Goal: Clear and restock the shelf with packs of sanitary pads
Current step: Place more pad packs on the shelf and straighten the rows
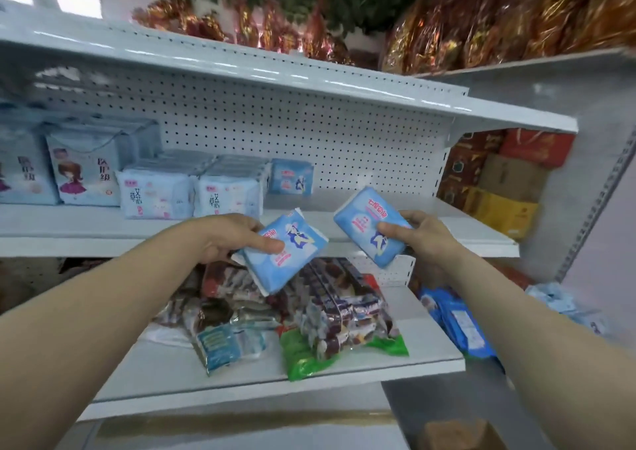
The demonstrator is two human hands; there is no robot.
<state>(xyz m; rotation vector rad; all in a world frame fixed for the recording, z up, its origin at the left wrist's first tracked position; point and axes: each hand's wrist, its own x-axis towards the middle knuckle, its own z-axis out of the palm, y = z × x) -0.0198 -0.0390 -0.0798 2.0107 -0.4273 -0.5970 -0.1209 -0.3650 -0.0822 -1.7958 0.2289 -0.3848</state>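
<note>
Nearest the lens, the left forearm and right forearm reach toward the shelving, each ending in a closed grip. The left hand pinches a blue pad pack, thumb flat across its printed face. The right hand pinches a second blue pack the same way, tilted with its far end raised. Both packs hang in the air in front of the middle shelf, touching nothing but the hands. Holding one per hand, face up, probably lets the person carry two at once and check the print before setting them down.

Just beyond the left grip, a matching pack stands upright against the pegboard, likely the start of the row. Further left of that grip sit stacked white packs and larger bagged packs. Beyond the right grip the shelf board is bare. Below both grips, snack bags lie heaped on the lower shelf.

Fingers under each pack are hidden, so how deep either hold goes is unclear. A white edge shows beneath the left pack; whether that is a seal flap or another pack I cannot tell. Goods on the top shelf are motion-blurred, and the far-left packs are cut off.
</note>
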